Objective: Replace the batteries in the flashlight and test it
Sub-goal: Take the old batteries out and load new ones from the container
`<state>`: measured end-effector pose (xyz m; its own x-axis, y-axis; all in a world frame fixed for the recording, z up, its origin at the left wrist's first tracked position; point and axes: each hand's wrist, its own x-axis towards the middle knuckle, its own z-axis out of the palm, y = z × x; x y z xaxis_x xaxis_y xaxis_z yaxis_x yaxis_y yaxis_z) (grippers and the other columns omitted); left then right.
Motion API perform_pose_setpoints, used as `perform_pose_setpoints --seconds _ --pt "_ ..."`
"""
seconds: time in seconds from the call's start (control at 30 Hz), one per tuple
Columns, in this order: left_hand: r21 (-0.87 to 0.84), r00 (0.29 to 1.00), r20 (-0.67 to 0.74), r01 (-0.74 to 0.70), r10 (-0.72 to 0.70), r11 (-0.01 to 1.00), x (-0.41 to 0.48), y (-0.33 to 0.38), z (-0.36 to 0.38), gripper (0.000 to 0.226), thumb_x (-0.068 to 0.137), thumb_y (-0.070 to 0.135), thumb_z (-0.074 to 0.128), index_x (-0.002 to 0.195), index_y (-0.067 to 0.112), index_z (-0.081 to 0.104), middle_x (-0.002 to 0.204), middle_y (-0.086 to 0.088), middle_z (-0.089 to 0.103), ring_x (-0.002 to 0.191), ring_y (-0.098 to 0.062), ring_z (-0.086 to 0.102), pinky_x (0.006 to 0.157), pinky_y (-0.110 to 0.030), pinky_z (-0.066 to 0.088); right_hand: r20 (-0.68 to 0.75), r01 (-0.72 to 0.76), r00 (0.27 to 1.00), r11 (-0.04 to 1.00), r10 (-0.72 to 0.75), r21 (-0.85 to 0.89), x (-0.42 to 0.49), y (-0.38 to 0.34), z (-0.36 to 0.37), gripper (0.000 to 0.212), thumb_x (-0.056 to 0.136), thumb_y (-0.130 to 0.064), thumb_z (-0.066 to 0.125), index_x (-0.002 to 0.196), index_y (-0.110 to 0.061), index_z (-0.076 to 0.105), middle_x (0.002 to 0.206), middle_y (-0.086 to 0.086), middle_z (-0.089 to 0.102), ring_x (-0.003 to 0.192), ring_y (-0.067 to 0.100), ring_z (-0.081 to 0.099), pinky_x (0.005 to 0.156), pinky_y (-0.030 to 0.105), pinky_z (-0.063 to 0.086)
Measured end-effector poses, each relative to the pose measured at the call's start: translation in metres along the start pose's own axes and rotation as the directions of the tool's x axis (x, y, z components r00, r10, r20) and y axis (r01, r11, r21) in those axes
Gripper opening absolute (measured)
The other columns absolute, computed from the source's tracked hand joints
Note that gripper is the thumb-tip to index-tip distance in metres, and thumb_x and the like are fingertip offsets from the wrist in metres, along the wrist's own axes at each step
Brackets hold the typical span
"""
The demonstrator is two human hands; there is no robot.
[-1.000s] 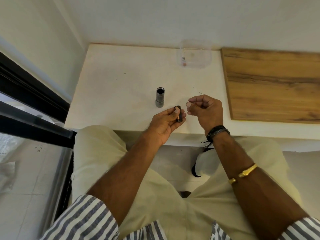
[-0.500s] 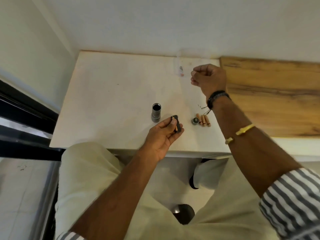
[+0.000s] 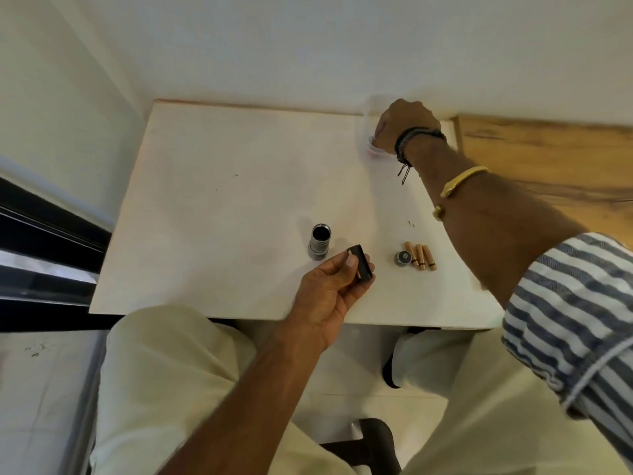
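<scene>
The grey flashlight body (image 3: 319,245) stands upright on the white table (image 3: 219,207) with its open end up. My left hand (image 3: 334,289) holds the black battery holder (image 3: 361,266) just right of it, near the table's front edge. Three copper-coloured batteries (image 3: 420,256) lie side by side on the table, and the flashlight's round end cap (image 3: 403,258) rests against their left side. My right hand (image 3: 404,130) is stretched to the back of the table, fingers curled down into a clear plastic container (image 3: 371,145). Whether it grips anything there is hidden.
A wooden board (image 3: 548,159) lies at the table's right, under my right forearm. White walls close off the back and left. A dark window frame (image 3: 41,241) runs along the left. My knees sit under the front edge.
My right hand moved away from the left hand to the back of the table and into the clear container. The batteries and end cap came into sight. My left hand kept the holder.
</scene>
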<state>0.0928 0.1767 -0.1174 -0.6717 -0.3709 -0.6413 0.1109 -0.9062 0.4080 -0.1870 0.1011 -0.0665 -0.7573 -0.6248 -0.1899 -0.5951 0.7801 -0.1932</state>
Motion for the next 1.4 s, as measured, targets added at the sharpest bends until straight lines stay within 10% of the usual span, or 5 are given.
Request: perform_pose_setpoints --seconds 0.4,0.57,0.83,1.0,1.4 --pt "-0.017 0.999 0.034 0.009 -0.008 1.0 -0.006 0.001 0.004 0.03 0.097 0.006 0.057 0.124 -0.007 0.06 0.105 -0.018 0.074 0.095 -0.027 0.074 0.085 -0.037 0.061 -0.153 0.004 0.987 0.957 0.042 0.29 -0.021 0.008 -0.001 0.031 0.085 -0.027 0.071 0.115 -0.03 0.069 0.126 0.001 0.067 0.115 0.025 0.063 0.088 0.034 0.052" --pt "0.011 0.999 0.037 -0.01 0.01 1.0 -0.012 0.002 0.008 0.033 0.097 0.007 0.058 0.127 -0.007 0.058 0.108 -0.02 0.074 0.098 -0.028 0.074 0.082 -0.036 0.062 -0.24 0.088 0.97 0.862 0.04 0.5 -0.056 0.013 -0.011 0.029 0.081 -0.02 0.069 0.108 -0.029 0.072 0.099 0.002 0.075 0.096 0.019 0.072 0.086 0.036 0.059" --pt "0.045 0.996 0.061 -0.062 0.059 0.997 -0.025 -0.002 0.006 0.028 0.097 0.006 0.059 0.125 0.002 0.062 0.109 -0.022 0.072 0.1 -0.031 0.073 0.083 -0.038 0.061 0.08 -0.079 0.997 0.092 -0.01 0.993 -0.172 0.025 0.003 0.026 0.09 0.002 0.07 0.114 -0.01 0.07 0.088 0.014 0.076 0.082 0.031 0.077 0.081 0.041 0.064" --pt "0.089 0.993 0.08 -0.095 0.088 0.991 -0.032 -0.002 -0.003 0.027 0.096 0.006 0.06 0.123 0.007 0.065 0.109 -0.022 0.073 0.105 -0.034 0.071 0.082 -0.039 0.061 0.192 -0.207 0.976 -0.149 -0.107 0.967 -0.228 0.041 0.015 0.027 0.095 -0.002 0.065 0.122 -0.006 0.065 0.092 0.015 0.073 0.086 0.028 0.077 0.076 0.032 0.062" --pt "0.192 0.985 0.14 -0.129 0.103 0.973 -0.048 -0.002 -0.016 0.024 0.097 0.004 0.058 0.12 0.006 0.066 0.114 -0.023 0.072 0.106 -0.034 0.071 0.084 -0.039 0.061 0.058 -0.037 0.996 0.301 -0.063 0.953 -0.292 0.053 0.031 0.016 0.084 0.002 0.074 0.091 -0.012 0.076 0.077 0.005 0.074 0.075 0.017 0.069 0.077 0.041 0.061"
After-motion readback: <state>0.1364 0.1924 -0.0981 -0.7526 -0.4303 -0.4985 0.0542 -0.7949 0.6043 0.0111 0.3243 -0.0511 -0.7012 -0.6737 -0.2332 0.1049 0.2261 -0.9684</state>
